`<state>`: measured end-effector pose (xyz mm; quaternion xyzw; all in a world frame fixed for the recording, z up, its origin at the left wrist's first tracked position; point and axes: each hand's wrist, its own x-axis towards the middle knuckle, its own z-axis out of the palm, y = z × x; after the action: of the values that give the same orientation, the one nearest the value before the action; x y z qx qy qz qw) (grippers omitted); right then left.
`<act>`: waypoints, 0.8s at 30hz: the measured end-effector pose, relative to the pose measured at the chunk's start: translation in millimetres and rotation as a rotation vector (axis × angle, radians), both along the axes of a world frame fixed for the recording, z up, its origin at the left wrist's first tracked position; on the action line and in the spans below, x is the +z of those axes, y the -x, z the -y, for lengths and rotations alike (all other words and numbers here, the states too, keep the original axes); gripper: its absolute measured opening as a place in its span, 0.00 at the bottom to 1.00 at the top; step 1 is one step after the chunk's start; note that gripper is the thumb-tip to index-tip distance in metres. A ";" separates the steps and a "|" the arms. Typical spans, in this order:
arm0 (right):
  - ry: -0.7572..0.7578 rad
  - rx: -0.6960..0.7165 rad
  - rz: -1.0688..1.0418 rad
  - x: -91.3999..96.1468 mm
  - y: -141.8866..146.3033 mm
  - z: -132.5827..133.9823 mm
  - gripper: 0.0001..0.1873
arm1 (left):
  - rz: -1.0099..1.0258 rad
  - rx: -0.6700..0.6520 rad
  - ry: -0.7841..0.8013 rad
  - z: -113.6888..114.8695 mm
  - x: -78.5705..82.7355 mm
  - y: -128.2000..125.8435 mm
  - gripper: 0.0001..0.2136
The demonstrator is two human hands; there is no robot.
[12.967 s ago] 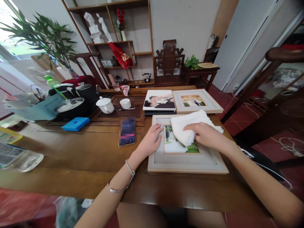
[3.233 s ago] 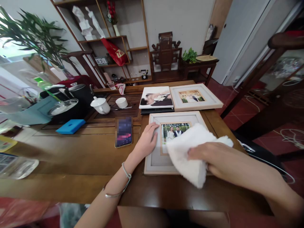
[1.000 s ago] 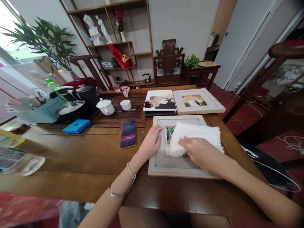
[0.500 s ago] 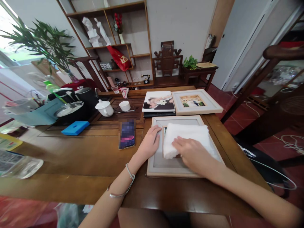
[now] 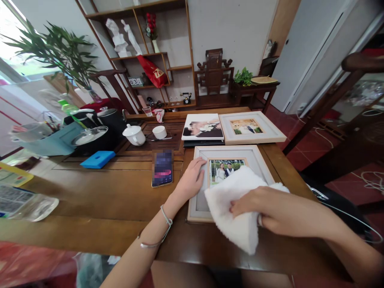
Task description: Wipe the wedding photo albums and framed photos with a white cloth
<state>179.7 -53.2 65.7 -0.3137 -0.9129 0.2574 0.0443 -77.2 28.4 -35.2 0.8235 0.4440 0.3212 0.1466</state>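
Note:
A pale picture frame [image 5: 255, 160] with a photo of a couple lies flat on the wooden table [image 5: 99, 196] in front of me. My left hand [image 5: 190, 181] rests flat on the frame's left border, fingers stretched out. My right hand [image 5: 264, 208] grips a white cloth [image 5: 234, 204] over the frame's near edge; the cloth hangs past the frame onto the table and hides the frame's lower part.
Beyond the frame lie a photo album [image 5: 203, 128] and a second framed photo [image 5: 250, 127]. A phone [image 5: 162, 168] lies left of my left hand. A teapot [image 5: 134, 135], cup [image 5: 159, 132], blue box [image 5: 97, 159] and kettle [image 5: 111, 118] stand further left.
The right hand has dragged the cloth from the middle of the frame down to its near edge, uncovering the photo. The left hand has stayed on the frame's left border.

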 end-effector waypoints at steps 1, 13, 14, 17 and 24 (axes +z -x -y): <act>-0.032 -0.036 0.032 -2.7 -4.7 -5.7 0.31 | -0.001 -0.001 -0.001 0.8 1.2 -0.2 0.16; -0.398 -0.122 0.066 -48.7 39.1 -33.9 0.30 | 0.079 0.014 -0.035 1.4 1.8 -1.5 0.16; -0.342 -0.077 0.044 -43.5 37.1 -26.8 0.30 | 0.080 0.013 -0.037 1.4 1.6 -1.5 0.16; -0.166 -0.024 0.010 -26.0 18.7 -14.5 0.30 | 0.081 0.005 -0.035 2.3 2.8 -1.7 0.17; -0.257 -0.312 0.112 -29.8 -1.9 -48.6 0.32 | 0.116 0.005 -0.044 3.7 7.5 -3.8 0.17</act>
<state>181.6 -4.7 35.9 -0.4568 -0.8796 0.1111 0.0723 -73.5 24.7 -27.7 0.8054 0.4298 0.3783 0.1531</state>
